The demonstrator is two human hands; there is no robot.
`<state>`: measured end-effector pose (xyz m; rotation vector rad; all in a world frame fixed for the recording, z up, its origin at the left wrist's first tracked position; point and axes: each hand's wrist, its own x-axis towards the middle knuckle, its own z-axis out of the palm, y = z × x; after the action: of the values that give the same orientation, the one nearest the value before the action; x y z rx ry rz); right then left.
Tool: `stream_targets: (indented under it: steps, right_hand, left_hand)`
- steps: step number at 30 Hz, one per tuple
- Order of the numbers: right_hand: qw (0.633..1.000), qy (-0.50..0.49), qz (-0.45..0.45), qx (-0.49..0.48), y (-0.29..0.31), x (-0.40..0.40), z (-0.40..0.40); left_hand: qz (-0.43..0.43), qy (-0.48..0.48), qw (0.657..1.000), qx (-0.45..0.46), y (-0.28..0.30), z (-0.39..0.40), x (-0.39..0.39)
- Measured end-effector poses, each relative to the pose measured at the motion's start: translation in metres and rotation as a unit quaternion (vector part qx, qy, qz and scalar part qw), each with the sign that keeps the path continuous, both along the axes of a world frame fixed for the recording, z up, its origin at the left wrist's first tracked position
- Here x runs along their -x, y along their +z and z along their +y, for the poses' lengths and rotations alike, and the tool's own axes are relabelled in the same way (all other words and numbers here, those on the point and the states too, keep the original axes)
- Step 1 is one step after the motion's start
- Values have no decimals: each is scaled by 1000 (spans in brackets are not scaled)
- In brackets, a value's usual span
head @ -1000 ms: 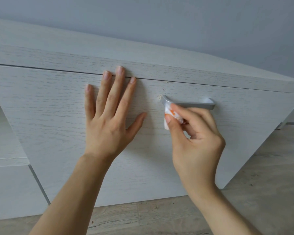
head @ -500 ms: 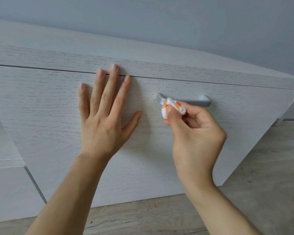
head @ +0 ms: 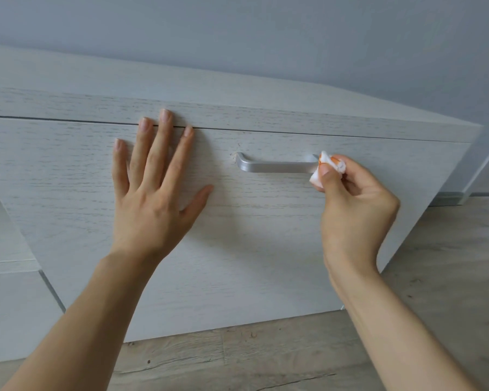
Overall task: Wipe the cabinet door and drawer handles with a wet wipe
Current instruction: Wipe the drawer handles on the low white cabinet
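Pinching a folded wet wipe (head: 326, 167), white with orange print, between thumb and curled fingers, the right hand (head: 356, 210) presses it against the right end of the silver drawer handle (head: 277, 166); the handle runs level across the upper middle of the pale wood-grain drawer front (head: 237, 249); the left hand (head: 153, 193) lies flat on that front just left of the handle, fingers straight and spread, the longest fingertips reaching over the seam onto the cabinet top edge (head: 294, 119); grey wall (head: 266, 38) behind, wood-look floor (head: 435, 277) beneath.
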<state>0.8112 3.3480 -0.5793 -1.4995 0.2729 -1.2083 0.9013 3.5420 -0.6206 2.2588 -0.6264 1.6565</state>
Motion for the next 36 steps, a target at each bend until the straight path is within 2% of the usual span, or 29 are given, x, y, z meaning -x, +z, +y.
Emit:
stream_targets:
  steps: [6,10,14,18,22,27,30,36]
  right_hand:
    - [988,52,7,149,-15,5,33]
    - [990,48,-16,133,-20,0,54]
    - [976,88,-27,197,-31,-4,79]
    - [947,177,1,268,-37,-13,106]
    - [898,289,79,322,-29,-23,129]
    - [835,370,122,388,-11,-29,169]
    - [818,389,128,404,-9,-31,210]
    - [801,408,209,385,-42,-30,317]
  left_hand:
    - [44,-4,998,-46,7,11,13]
    - [82,19,992,-89,7,32,25]
    - [148,60,981,-109,-2,61,45]
    - [221,121,954,-163,-3,105,67]
    - [300,190,912,-205,5,155,98]
    - [327,258,877,-238,9,218,125]
    - [331,265,873,-242,2,265,129]
    - [383,248,858,-237,-19,372,115]
